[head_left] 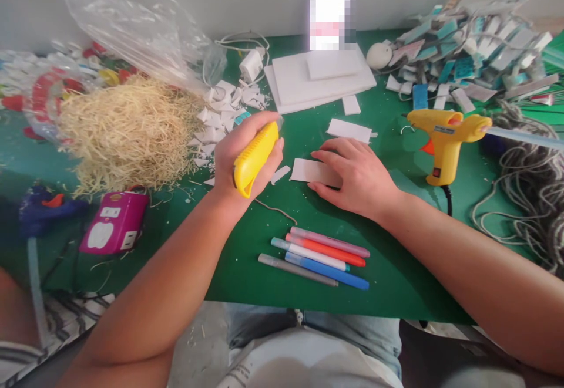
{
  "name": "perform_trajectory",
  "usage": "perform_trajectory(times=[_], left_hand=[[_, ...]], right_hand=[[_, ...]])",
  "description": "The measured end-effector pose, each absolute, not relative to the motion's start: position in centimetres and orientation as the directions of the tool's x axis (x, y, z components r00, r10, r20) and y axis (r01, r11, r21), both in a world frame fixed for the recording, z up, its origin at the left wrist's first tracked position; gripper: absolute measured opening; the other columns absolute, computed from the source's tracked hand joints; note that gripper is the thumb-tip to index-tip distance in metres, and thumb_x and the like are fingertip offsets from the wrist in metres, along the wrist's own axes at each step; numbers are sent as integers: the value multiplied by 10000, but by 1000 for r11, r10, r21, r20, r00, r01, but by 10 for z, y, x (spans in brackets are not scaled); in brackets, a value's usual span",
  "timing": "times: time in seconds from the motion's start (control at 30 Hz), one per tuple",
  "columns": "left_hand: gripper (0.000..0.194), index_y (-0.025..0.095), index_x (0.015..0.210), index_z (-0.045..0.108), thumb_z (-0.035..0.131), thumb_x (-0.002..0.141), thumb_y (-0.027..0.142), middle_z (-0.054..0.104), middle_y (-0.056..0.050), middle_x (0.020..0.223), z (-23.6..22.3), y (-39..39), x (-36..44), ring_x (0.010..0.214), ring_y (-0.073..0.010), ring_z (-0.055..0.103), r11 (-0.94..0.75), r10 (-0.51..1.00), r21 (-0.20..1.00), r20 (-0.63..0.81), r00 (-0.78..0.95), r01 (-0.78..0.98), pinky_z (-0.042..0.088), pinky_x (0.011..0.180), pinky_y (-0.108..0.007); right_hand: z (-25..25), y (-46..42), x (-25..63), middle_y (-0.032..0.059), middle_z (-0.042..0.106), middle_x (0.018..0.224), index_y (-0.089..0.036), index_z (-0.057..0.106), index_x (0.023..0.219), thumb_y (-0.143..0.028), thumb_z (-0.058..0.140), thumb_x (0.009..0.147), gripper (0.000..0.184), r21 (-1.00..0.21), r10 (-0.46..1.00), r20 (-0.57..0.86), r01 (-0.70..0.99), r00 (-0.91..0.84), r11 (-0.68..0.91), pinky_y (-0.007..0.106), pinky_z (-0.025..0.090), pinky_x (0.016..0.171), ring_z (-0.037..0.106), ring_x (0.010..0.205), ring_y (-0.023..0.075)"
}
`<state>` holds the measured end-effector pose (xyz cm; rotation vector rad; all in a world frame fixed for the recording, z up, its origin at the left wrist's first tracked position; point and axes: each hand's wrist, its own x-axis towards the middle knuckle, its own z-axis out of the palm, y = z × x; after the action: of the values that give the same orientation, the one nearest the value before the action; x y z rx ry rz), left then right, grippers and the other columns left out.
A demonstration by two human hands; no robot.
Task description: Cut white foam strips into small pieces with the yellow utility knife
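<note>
My left hand (247,150) is closed round a yellow utility knife (254,158), held just above the green table (247,270). Its tip points away from me toward scattered white foam scraps (220,115). My right hand (355,174) lies flat with fingers spread on a small white foam strip (308,171), pressing it to the table. Another white foam piece (349,130) lies just beyond my right hand. The knife's blade is hidden by my fingers.
Several coloured markers (319,253) lie near the front edge. A yellow glue gun (445,138) stands at the right beside grey cord (529,200). Stacked white foam boards (319,77) sit at the back. A straw pile (127,132), plastic bag (136,24) and pink adapter (114,221) are left.
</note>
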<state>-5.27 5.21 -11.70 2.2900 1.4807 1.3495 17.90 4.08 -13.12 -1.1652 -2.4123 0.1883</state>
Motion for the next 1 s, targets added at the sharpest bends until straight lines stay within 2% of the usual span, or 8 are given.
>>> perform_trajectory(times=[0.17, 0.33, 0.47, 0.57, 0.7, 0.8, 0.9, 1.0], left_hand=[[269, 196, 1140, 714, 663, 960, 389, 789, -20, 1052, -117, 52, -50, 832, -142, 750, -513, 763, 549, 644, 57, 660, 634, 809, -278], [272, 220, 1133, 706, 614, 983, 428, 785, -46, 1071, -113, 48, -48, 927, -193, 753, -548, 754, 520, 647, 118, 655, 625, 868, -318], [368, 240, 1227, 606, 629, 964, 497, 747, -16, 887, -109, 37, -41, 757, -171, 723, -487, 838, 685, 541, 69, 542, 615, 727, -306], [305, 252, 1176, 613, 656, 941, 441, 752, -10, 912, -109, 32, -39, 754, -168, 724, -428, 888, 761, 456, 68, 487, 615, 721, -306], [207, 258, 1102, 687, 670, 905, 316, 782, -2, 986, -108, 33, -40, 799, -176, 741, -373, 908, 715, 412, 76, 591, 623, 795, -315], [181, 251, 1075, 695, 663, 897, 266, 776, 5, 988, -107, 36, -43, 794, -170, 735, -419, 880, 672, 466, 92, 611, 621, 763, -296], [168, 257, 1089, 688, 650, 939, 321, 766, -4, 1051, -107, 39, -47, 905, -188, 745, -487, 829, 627, 551, 95, 608, 624, 844, -305], [256, 284, 1179, 675, 623, 980, 436, 763, -6, 1138, -108, 42, -51, 1003, -202, 752, -460, 825, 605, 562, 60, 650, 615, 920, -320]], right_hand=[[-132, 40, 179, 179, 684, 1161, -135, 720, 1195, -317, 597, 899, 368, -284, 750, 327, 697, -575, 659, 514, 507, 910, 609, 1048, 329], [-133, 40, 178, 159, 697, 1074, -140, 743, 1157, -298, 586, 920, 326, -240, 738, 332, 704, -588, 669, 450, 512, 828, 605, 961, 292], [-133, 40, 178, 165, 701, 1051, -109, 754, 1155, -322, 570, 952, 347, -203, 742, 335, 725, -580, 658, 419, 526, 791, 599, 925, 281], [-132, 41, 178, 170, 701, 1056, -97, 754, 1163, -329, 563, 960, 363, -200, 756, 330, 741, -565, 641, 425, 532, 798, 595, 928, 286], [-131, 41, 178, 168, 683, 1056, -125, 763, 1137, -319, 539, 953, 349, -230, 772, 311, 744, -554, 627, 429, 523, 786, 570, 920, 281], [-130, 41, 178, 158, 671, 1059, -149, 765, 1138, -285, 533, 936, 336, -239, 782, 290, 750, -551, 617, 425, 514, 777, 552, 912, 274], [-130, 41, 178, 163, 667, 1067, -145, 760, 1153, -281, 528, 937, 345, -234, 789, 278, 757, -549, 609, 433, 515, 781, 547, 919, 277], [-131, 41, 177, 170, 671, 1074, -125, 754, 1171, -277, 521, 935, 365, -222, 790, 288, 765, -541, 605, 435, 521, 796, 558, 932, 281]])
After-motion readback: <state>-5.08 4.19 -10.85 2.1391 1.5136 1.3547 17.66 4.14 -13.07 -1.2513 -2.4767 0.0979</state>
